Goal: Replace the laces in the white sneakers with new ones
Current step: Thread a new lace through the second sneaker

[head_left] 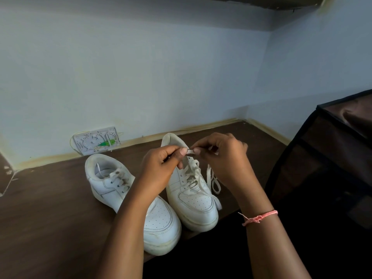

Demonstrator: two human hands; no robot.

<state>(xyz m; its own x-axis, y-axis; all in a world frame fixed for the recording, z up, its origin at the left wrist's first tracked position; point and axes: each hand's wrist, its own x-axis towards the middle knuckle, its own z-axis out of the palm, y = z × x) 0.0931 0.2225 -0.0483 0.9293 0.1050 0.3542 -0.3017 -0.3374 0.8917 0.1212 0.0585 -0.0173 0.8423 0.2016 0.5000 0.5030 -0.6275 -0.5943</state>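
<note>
My forearms come up from the bottom of the frame, and a pink thread bracelet (259, 218) is tied around my right wrist at lower right. Just beyond them, in the middle of the frame, two white sneakers stand on a dark brown wooden surface (44, 214), toes toward me. The left sneaker (161, 222) sits nearer and lower, its toe close to the front edge, and its heel opening faces the upper left with a few laces across the eyelets. The right sneaker (193, 200) stands just beside it, touching or nearly so at the toe, and reaches farther back.

Over the right sneaker's upper eyelets my two hands meet. My left hand (161, 166) has its fingers curled and pinches the end of a white lace (193, 174) between thumb and forefinger. My right hand (223, 158) pinches the same lace end from the other side, so the fingertips of both hands almost touch. The rest of the lace crosses loosely through the eyelets, and a loose loop of it trails onto the wood to the right of the shoe.

At the right edge stands a dark fabric-covered box (326, 168). Farther back, at centre left, a white plastic plate with a green spot (97, 140) leans against the pale blue wall (141, 67).
</note>
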